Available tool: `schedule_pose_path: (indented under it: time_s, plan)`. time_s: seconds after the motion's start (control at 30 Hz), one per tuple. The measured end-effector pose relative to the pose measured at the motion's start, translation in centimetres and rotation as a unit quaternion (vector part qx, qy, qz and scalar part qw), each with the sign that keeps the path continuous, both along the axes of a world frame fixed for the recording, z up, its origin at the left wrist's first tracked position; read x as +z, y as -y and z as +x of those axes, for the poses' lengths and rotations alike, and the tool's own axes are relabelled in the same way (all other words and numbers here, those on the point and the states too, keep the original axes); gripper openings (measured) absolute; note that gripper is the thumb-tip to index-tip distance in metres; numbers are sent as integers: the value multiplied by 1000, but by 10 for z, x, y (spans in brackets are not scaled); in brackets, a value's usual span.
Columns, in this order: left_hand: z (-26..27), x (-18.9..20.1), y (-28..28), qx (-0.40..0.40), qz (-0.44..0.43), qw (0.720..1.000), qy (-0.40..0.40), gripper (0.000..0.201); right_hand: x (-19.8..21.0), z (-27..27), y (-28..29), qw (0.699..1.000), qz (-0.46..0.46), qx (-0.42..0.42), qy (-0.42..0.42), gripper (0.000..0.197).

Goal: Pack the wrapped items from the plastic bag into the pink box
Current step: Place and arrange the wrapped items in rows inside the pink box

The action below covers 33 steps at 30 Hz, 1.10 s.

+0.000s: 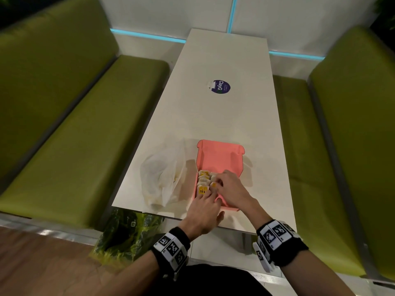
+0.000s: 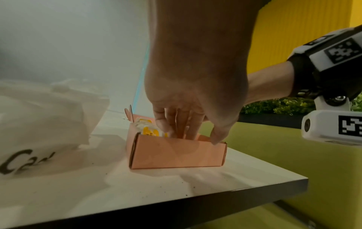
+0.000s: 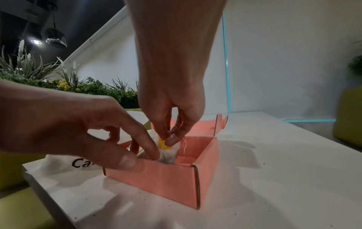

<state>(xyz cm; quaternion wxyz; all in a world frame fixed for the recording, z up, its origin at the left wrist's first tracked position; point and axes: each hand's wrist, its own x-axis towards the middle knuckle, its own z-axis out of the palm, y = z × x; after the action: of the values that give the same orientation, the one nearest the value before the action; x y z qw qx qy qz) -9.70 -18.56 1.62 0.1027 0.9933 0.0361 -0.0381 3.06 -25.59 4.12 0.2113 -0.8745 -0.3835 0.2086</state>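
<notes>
The pink box (image 1: 220, 159) lies open on the tabletop (image 1: 224, 116) beside the plastic bag (image 1: 162, 174). The right hand (image 3: 172, 117) pinches a wrapped item (image 3: 168, 152), lowering it upright; the left hand (image 3: 94, 127), fingers spread, steadies the packed row.

One open pink cardboard box (image 1: 220, 159), one crumpled white plastic bag (image 1: 162, 178), several yellow-tagged wrapped tea bags (image 1: 203, 180), two green cushioned benches (image 1: 74, 135), two hands (image 1: 205, 210)

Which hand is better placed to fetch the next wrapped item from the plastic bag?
Probably the left hand: the plastic bag lies on its side, while the right hand pinches a tea bag.
</notes>
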Motion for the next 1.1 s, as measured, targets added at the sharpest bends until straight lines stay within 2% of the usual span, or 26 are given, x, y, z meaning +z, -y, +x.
schedule_pose_path:
  time_s: [0.23, 0.43, 0.53, 0.7, 0.83, 1.0, 1.1]
  plan:
    - [5, -9, 1, 1, 50, 999, -7, 54, -5, 6, -5, 999, 15, -42, 10, 14]
    - [6, -10, 2, 17, 60, 998, 9, 56, 0, -1, 1, 997, 45, -45, 47, 11]
    - [6, -14, 3, 18, 57, 998, 6, 53, -2, -11, 13, 996, 43, -15, 71, 7]
    - [8, -14, 3, 14, 76, 997, 20, 50, -7, -22, 24, 998, 3, 34, 61, 27]
    - [7, -14, 3, 12, 82, 996, 11, 50, -8, -21, 18, 997, -31, 31, 69, 30]
    - [6, -17, -2, -1, 38, 999, 37, 43, -10, -19, 17, 996, -48, 33, 72, 35]
    - [-2, -10, -7, 3, -9, 995, 96, 33, -8, -19, 19, 997, -29, 32, 68, 30]
